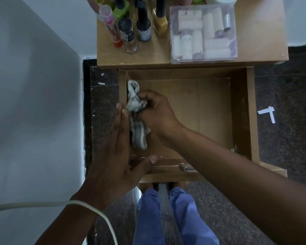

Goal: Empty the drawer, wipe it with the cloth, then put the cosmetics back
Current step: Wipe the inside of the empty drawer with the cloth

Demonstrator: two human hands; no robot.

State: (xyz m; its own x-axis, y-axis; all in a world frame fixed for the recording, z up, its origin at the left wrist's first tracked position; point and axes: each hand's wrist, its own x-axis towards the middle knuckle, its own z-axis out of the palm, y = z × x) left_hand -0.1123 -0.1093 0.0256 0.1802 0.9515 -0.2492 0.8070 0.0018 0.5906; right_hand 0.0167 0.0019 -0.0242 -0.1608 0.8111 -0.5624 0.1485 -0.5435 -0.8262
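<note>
Blue trouser legs (180, 214) and bare feet stand on the dark speckled floor (281, 103) at the bottom of the view, just before the pulled-out drawer (214, 110). Across the left forearm lies a pale cable (64, 203), curving down past the wrist. Left hand (117, 156) lies over the drawer's near-left corner, fingers straight and together along the left wall, thumb spread onto the front edge; its grip is flat, closed round nothing. Beyond it, the right hand (157, 112) reaches in from the right across the drawer, its arm hiding part of the front edge and the metal handle (185, 167); its grip is curled tight on the grey striped cloth (137, 121), which is bunched against the inside of the left wall, one end hanging toward the front and the other pointing to the back corner. Otherwise the drawer's brown bottom shows bare. White paper scraps (268, 113) lie on the floor to either side. Farther off, on the wooden tabletop (148, 55) above the drawer, stand the cosmetics: dark-capped bottles (136, 27), a clear tube with pink and red inside (111, 27), a yellow bottle (160, 22), and to their right a clear plastic box (202, 32) of pale cylinders. A white wall (34, 85) fills the left.
</note>
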